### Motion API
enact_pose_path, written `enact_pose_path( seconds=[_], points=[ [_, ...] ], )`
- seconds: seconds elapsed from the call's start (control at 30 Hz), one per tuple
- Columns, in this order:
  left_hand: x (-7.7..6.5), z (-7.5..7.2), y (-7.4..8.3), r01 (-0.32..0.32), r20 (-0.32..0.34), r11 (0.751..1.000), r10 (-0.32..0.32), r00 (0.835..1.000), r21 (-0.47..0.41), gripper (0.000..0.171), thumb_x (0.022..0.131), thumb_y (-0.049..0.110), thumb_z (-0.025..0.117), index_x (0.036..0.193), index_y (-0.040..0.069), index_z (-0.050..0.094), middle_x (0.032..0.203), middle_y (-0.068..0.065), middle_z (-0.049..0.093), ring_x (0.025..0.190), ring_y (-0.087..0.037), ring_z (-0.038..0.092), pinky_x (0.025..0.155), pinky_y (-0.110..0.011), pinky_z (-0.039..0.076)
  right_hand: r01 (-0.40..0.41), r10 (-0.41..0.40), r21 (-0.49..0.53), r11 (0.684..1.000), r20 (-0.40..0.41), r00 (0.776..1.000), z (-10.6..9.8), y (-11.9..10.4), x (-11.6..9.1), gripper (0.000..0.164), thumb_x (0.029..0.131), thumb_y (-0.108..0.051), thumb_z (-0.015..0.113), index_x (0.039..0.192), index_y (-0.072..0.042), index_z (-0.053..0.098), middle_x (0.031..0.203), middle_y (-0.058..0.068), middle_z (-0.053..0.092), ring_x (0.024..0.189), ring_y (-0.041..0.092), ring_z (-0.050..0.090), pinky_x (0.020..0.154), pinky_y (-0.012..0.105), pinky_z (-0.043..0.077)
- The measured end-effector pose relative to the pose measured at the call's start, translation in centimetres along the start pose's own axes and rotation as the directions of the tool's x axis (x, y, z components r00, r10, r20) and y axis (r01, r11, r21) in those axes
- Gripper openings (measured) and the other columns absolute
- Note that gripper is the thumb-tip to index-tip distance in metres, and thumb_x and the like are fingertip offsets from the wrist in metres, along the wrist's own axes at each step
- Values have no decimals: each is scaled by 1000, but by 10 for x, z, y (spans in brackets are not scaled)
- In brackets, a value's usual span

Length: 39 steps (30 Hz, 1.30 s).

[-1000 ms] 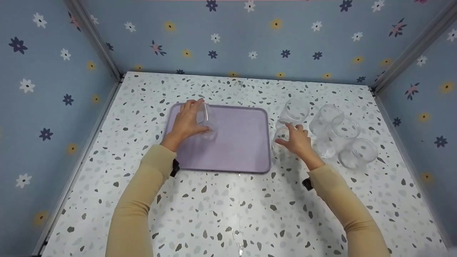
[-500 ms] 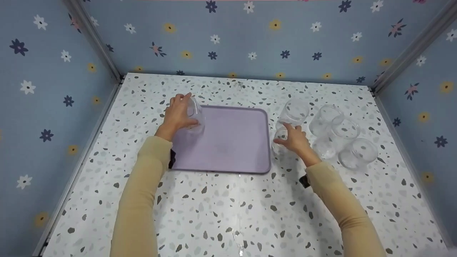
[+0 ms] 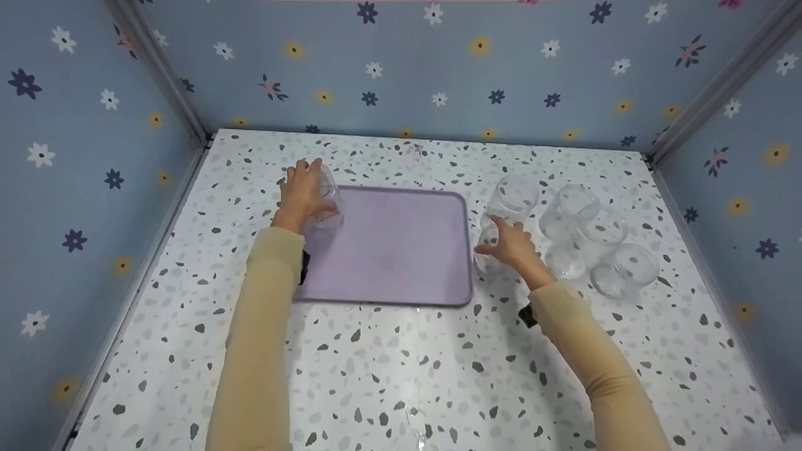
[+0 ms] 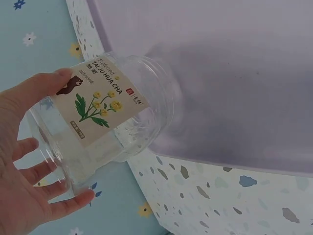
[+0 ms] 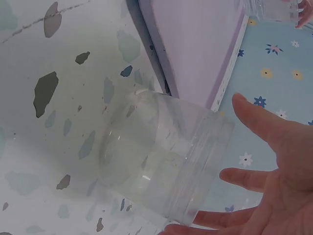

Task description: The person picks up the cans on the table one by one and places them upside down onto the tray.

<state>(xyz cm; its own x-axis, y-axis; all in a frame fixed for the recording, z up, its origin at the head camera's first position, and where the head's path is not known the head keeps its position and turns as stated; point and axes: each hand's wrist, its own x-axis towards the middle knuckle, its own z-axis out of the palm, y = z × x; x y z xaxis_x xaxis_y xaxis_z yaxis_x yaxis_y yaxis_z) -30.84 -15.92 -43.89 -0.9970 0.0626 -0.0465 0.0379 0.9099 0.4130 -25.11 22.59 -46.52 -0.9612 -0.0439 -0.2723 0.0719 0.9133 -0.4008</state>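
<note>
Cream label (image 4: pixel 99 102) (yellow flowers (image 4: pixel 116 105)), transparent jar (image 4: pixel 117 129), ridged neck (image 4: pixel 157 95)

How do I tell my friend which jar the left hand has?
Find the purple rectangular tray on the white speckled table. At the tray's far left corner, the left hand grips a clear, wide jar with a cream, yellow-flowered label. It's the only jar there: the other clear jars are right of the tray.

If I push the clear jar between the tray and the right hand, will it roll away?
The clear jar would probably slide first, because it seems to stand upright on its base. A harder knock might tip it, and then its round sides could let it roll. It's likely light for its size, since nothing shows inside.
</note>
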Motion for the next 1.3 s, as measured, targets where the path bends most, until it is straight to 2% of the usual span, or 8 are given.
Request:
enact_pose_path(
  seconds=[0.3,0.57,0.9,1.3],
  points=[
    [10,0,-2,39,12,997,-40,999,72,93,66,26,76,138,2,23,131,-27,26,120,-43,24,89,-61,28,-12,12,-23,1000,17,1000,1,0,4,88,71,-36,72,140,-11,24,128,33,28,110,51,34,87,57,33],
    [18,-1,0,47,59,994,-53,997,98,92,68,27,73,139,2,20,131,-27,26,118,-42,26,88,-62,28,-22,23,-51,998,20,1000,3,4,5,83,74,-34,69,139,-6,25,131,34,25,110,52,33,87,57,33],
    [22,-7,1,53,140,990,-71,988,127,94,70,28,71,140,1,16,133,-30,22,120,-46,23,87,-65,27,-37,38,-48,998,22,999,4,1,3,82,73,-34,70,139,-9,28,129,33,27,110,49,34,86,57,34],
    [23,-9,5,62,189,988,-88,978,139,92,70,28,72,140,0,18,132,-30,25,119,-46,25,87,-66,25,-20,20,-58,998,0,1000,-2,3,0,78,72,-34,71,136,-9,34,128,34,29,109,51,35,83,59,34]
  ],
)
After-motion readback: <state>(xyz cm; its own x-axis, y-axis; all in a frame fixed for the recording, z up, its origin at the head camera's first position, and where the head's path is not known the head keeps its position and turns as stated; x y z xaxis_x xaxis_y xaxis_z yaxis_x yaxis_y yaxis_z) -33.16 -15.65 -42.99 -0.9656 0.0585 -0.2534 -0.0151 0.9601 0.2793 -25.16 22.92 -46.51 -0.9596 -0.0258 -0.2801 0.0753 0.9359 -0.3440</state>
